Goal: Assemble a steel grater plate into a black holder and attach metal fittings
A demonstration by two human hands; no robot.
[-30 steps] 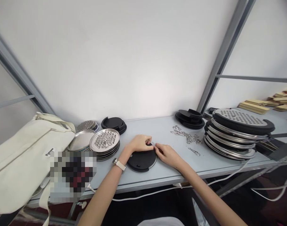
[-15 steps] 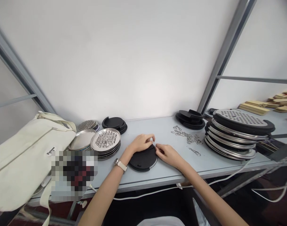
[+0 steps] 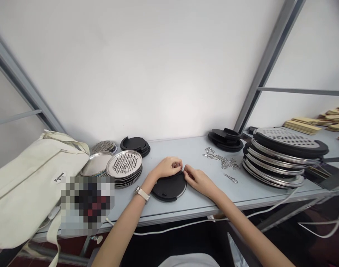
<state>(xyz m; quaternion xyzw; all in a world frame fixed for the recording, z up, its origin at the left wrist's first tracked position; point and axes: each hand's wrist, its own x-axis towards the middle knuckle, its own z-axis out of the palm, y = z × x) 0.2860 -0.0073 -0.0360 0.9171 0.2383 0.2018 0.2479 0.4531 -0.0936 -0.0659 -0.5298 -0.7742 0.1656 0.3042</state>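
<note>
Far left: cream bag [image 3: 33, 193] with a dark label, slumped on the tabletop [image 3: 169, 146], strap hanging over the front edge. Item beside it is pixelated, can't tell what it is. Behind that, a few grater discs [image 3: 103, 145] near the wall, then plain metal discs [image 3: 98, 162], then a neat stack of round metal graters [image 3: 124, 165], holed face up, just beside the plain ones. Black round holders [image 3: 134, 144] with a raised rim piled behind the graters

Mid: left hand [image 3: 168, 167], pale-strapped watch [image 3: 143, 193] on the wrist, lies over the far side of a black round holder [image 3: 169, 188]. That holder sits flat near the front edge, between the two hands, silver rim showing at its right. Left grip: thumb and forefinger curled round nearly to meeting, can't tell if anything is pinched. Right hand [image 3: 196, 180] comes in from the other side at the same rim; its grip is thumb and forefinger drawn close together at the rim, contents too small and hidden to tell

Right: loose heap of metal snap clips [image 3: 223, 159], one single clip [image 3: 231, 178] apart in front, more black holders [image 3: 225, 141] behind. Far right, tall leaning stack of black-and-silver grater assemblies [image 3: 283, 163], yellow packs [image 3: 302, 125] beyond
</note>
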